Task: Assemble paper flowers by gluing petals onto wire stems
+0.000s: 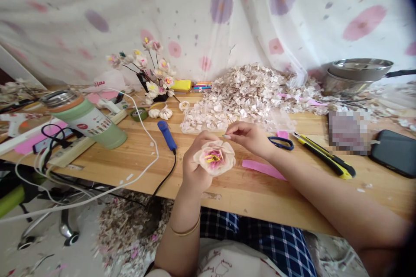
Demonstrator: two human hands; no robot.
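Note:
My left hand (195, 175) is closed around an artificial flower (226, 161) with cream petals and a pink and yellow centre. The bloom faces me and hides most of the fingers and whatever stem lies below it. Just above and to the right, my right hand (251, 137) is pinched, thumb against forefinger, near the flower's upper edge. A small pale bit shows at those fingertips, too small to name. A strip of pink paper (264, 169) lies on the table under my right forearm. Dark-handled scissors (281, 143) rest beyond the wrist.
Loose petals (250, 86) are heaped behind a clear tray (191, 127). A blue corded tool (167, 135) and a tilted green tumbler (104, 125) lie left. A yellow-black utility knife (325, 156), phone (394, 151) and metal pans (351, 78) are right. Finished flowers (157, 73) stand behind.

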